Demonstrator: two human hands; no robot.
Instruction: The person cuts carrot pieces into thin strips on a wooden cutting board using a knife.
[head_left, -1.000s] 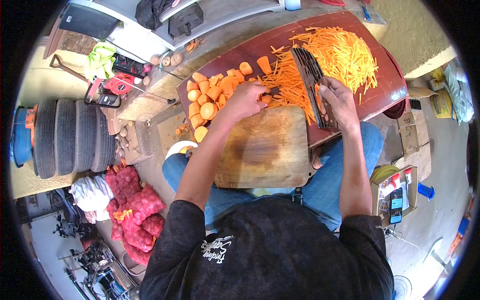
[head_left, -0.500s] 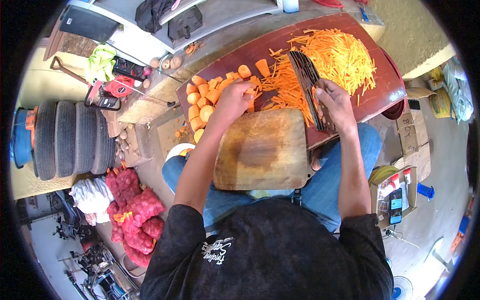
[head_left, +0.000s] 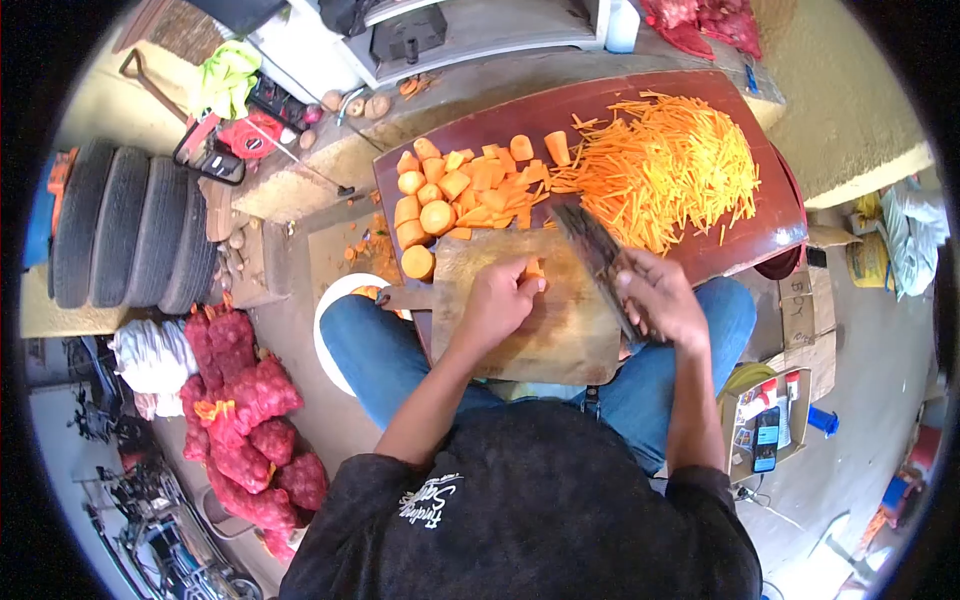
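Note:
My left hand [head_left: 503,300] is over the wooden cutting board [head_left: 575,345], its fingers pinched on a small carrot piece [head_left: 535,268]. Wrapped round the handle of a wide dark knife [head_left: 590,248], my right hand [head_left: 655,297] is at the board's right side, and the blade slants up and to the left. Beyond the board, cut carrot chunks [head_left: 437,217] and flat slices lie on the left of the red table [head_left: 530,105]. A large heap of thin carrot sticks [head_left: 680,165] covers part of its right side.
A white bucket [head_left: 328,345] stands by my left knee. Red mesh sacks [head_left: 240,430] and stacked tyres [head_left: 130,230] are at the left. At the right, a cardboard box [head_left: 738,430] holds a phone [head_left: 766,440] and small containers.
My left hand has come back from the carrot pile to the board with a carrot piece. The knife and my right hand have moved nearer to the board. The camera view has shifted.

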